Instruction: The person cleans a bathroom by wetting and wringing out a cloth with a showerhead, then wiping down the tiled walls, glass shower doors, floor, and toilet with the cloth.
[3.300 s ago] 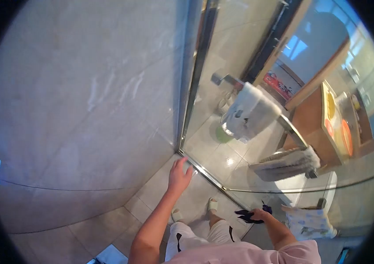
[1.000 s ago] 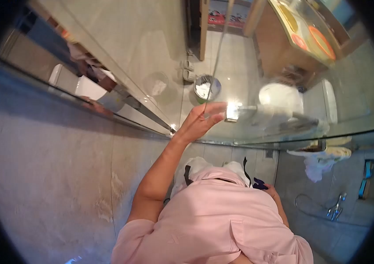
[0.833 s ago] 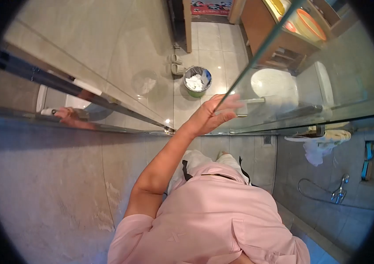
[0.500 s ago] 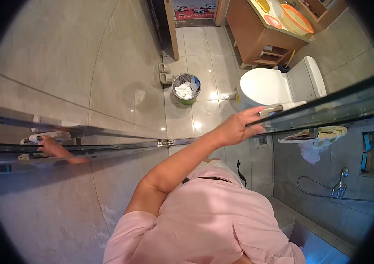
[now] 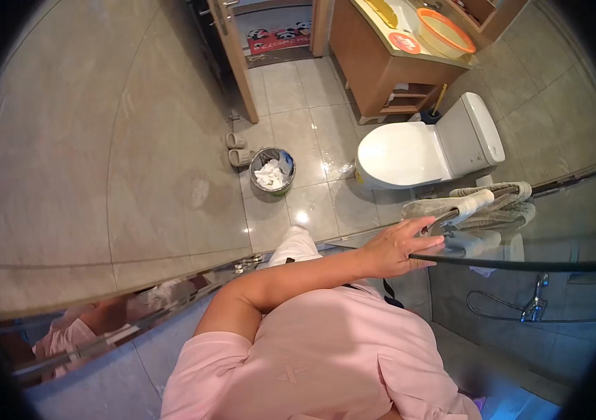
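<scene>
My left hand grips the edge of the glass door, its fingers on both sides of the pane. Just beyond the fingertips, grey and white towels hang on the bar fixed to the door. The left arm stretches across the front of the pink shirt. My right hand is out of sight; a small purple patch shows beside the shirt at the lower right. One leg in white trousers is at the door opening.
Past the opening are a lined bin, slippers, a toilet and a wooden cabinet with an orange-rimmed basin. At right is a shower tap. A metal-framed glass panel is at left.
The glass door has swung to the right with my left hand at its edge. One leg has come forward to the opening. My right hand, earlier holding a dark cloth, has left the view.
</scene>
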Demonstrator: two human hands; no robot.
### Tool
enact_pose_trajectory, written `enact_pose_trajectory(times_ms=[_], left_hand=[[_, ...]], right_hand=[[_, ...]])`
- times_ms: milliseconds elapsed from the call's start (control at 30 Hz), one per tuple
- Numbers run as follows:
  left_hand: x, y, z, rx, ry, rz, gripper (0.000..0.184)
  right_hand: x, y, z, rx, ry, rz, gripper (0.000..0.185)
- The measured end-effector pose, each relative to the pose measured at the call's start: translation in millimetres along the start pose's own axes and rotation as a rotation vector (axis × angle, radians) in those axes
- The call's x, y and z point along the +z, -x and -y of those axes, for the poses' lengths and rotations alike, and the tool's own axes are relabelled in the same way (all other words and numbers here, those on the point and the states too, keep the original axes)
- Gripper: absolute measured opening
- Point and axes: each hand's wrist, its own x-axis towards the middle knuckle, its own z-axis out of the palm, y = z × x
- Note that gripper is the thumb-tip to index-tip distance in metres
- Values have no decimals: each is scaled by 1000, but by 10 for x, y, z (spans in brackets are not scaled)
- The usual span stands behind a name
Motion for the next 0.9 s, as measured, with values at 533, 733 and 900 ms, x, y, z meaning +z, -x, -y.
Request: enact_pose_trajectory(times_ms=[533,733,900], left_hand=[[-415,-1102,1074,92,639,851,65],[-794,-1467,1570,27,636,1240,56],[-998,-1597,1957,-36,572,1272,45]], right_hand=[[767,186,145,311,-374,-257,41],[1683,351,688,423,-588,-329,41],[2645,-11,827,571,-986,-390,45]])
